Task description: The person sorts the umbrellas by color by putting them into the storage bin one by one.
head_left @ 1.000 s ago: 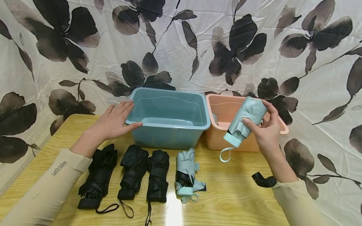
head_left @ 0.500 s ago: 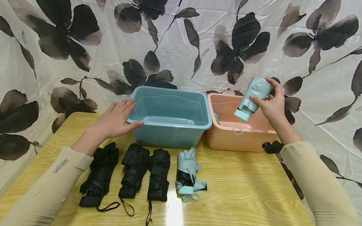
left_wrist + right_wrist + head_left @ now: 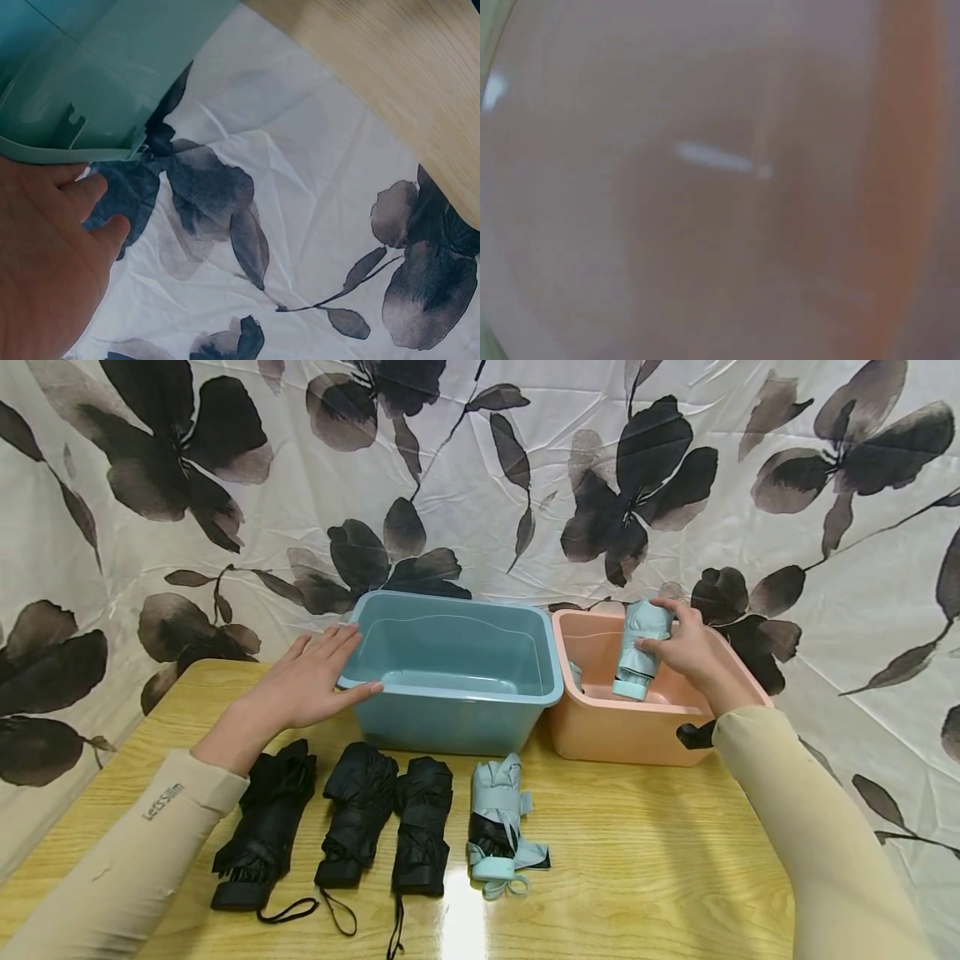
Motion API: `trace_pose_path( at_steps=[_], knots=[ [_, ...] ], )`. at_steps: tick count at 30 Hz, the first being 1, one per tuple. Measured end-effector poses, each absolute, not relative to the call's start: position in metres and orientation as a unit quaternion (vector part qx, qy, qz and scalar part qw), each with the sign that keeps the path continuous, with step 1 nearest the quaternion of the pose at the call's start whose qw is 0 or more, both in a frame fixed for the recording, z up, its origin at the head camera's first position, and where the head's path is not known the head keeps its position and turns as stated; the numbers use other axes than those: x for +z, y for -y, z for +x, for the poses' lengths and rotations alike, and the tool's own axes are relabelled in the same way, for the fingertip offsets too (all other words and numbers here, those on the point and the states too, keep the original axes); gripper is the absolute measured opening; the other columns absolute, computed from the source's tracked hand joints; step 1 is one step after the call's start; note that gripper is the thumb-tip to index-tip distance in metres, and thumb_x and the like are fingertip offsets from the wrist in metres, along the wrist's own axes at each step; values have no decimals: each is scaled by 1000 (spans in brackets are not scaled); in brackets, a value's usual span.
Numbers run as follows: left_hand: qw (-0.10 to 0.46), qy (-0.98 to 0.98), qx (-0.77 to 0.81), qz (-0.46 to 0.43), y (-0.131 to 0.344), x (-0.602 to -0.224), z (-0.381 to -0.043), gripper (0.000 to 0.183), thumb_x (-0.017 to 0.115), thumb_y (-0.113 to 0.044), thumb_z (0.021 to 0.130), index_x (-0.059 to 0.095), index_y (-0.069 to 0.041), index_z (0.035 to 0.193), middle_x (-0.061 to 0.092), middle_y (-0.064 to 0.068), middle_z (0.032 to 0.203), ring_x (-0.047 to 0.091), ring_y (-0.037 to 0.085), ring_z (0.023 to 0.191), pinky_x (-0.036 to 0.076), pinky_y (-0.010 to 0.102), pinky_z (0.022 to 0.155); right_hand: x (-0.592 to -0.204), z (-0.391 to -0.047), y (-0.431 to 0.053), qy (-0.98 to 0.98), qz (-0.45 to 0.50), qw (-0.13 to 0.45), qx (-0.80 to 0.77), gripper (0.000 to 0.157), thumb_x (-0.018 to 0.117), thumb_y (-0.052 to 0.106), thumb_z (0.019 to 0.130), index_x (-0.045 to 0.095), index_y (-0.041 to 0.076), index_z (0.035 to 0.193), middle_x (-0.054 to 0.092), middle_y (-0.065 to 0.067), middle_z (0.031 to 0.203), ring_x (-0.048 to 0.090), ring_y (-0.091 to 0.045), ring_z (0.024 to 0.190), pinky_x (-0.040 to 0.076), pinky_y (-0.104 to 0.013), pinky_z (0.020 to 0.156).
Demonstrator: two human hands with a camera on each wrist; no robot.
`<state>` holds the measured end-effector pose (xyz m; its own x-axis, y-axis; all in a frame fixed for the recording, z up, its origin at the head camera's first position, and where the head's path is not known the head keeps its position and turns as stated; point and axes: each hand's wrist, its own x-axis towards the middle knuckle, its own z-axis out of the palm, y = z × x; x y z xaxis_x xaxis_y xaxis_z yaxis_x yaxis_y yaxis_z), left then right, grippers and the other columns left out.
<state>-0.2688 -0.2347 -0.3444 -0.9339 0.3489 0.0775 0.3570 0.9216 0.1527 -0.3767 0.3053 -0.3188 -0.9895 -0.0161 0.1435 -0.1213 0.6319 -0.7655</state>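
Note:
My right hand (image 3: 686, 647) grips a folded light-blue umbrella (image 3: 641, 643), thumb on the near side. The umbrella tilts handle-down inside the peach bin (image 3: 630, 731), its upper end level with the back rim. Only a blurred peach surface fills the right wrist view. My left hand (image 3: 303, 681), fingers straight, rests at the left rim of the blue bin (image 3: 450, 722); the left wrist view shows its fingers against that bin's rim (image 3: 67, 155). A sliver of another pale-blue item (image 3: 575, 675) shows at the peach bin's left inside.
On the wooden table (image 3: 622, 860) lie black folded umbrellas, one left (image 3: 266, 827), one central (image 3: 356, 814) and one beside it (image 3: 422, 827). A loosely wrapped light-blue umbrella (image 3: 497, 818) lies to their right. A floral cloth (image 3: 487, 468) hangs behind the bins.
My right hand first lifted the light-blue umbrella above the peach bin's rim, then lowered it leftward into the bin. My left hand stays at the blue bin's rim.

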Motion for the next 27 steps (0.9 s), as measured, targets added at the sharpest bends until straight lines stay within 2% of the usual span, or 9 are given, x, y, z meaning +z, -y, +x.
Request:
trace_pose_path(
  at_steps=[3, 9, 15, 18, 22, 24, 27],
  knots=[
    [25, 980, -82, -179, 235, -344, -268, 99, 45, -71, 101, 20, 1, 165, 14, 23, 172, 10, 43, 159, 5, 66, 125, -326, -383, -302, 914, 45, 37, 402, 79, 75, 4, 94, 35, 8, 161, 18, -32, 158, 32, -46, 134, 42, -56, 106],
    [22, 980, -79, -179, 236, -344, -268, 100, 44, -72, 101, 20, 1, 165, 14, 23, 172, 10, 43, 159, 6, 66, 125, -338, -389, -297, 925, 62, -28, 375, 76, 74, -3, 93, 37, 4, 159, 21, -31, 158, 39, -44, 127, 52, -47, 91],
    [23, 980, -81, -179, 236, -346, -268, 100, 44, -72, 101, 20, 1, 165, 14, 23, 172, 11, 43, 158, 5, 66, 125, -350, -392, -293, 929, 83, -69, 354, 73, 73, -6, 92, 40, 1, 156, 21, -32, 157, 37, -45, 127, 50, -47, 93],
    [25, 980, -81, -180, 236, -346, -269, 100, 44, -72, 101, 20, 1, 165, 14, 23, 172, 11, 43, 158, 5, 66, 125, -354, -392, -291, 933, 101, -86, 335, 72, 73, -6, 92, 42, 1, 156, 29, -32, 152, 41, -43, 122, 51, -45, 90],
    [28, 980, -82, -181, 236, -347, -269, 99, 45, -71, 101, 21, 1, 165, 15, 23, 172, 11, 43, 158, 5, 66, 125, -357, -393, -287, 933, 131, -103, 319, 71, 72, -9, 90, 42, -3, 154, 40, -32, 145, 51, -38, 107, 55, -36, 76],
    [29, 980, -82, -181, 236, -346, -269, 99, 45, -71, 101, 21, 1, 165, 15, 23, 172, 11, 43, 158, 5, 66, 125, -357, -393, -286, 930, 138, -120, 319, 71, 71, -11, 90, 42, -4, 154, 42, -32, 141, 52, -36, 103, 55, -33, 72],
    [29, 980, -82, -180, 236, -345, -268, 99, 46, -71, 101, 21, 1, 165, 15, 23, 172, 11, 43, 158, 5, 66, 125, -356, -396, -285, 928, 152, -143, 307, 70, 70, -11, 89, 41, -6, 153, 43, -32, 139, 52, -36, 102, 53, -33, 75]
  ],
)
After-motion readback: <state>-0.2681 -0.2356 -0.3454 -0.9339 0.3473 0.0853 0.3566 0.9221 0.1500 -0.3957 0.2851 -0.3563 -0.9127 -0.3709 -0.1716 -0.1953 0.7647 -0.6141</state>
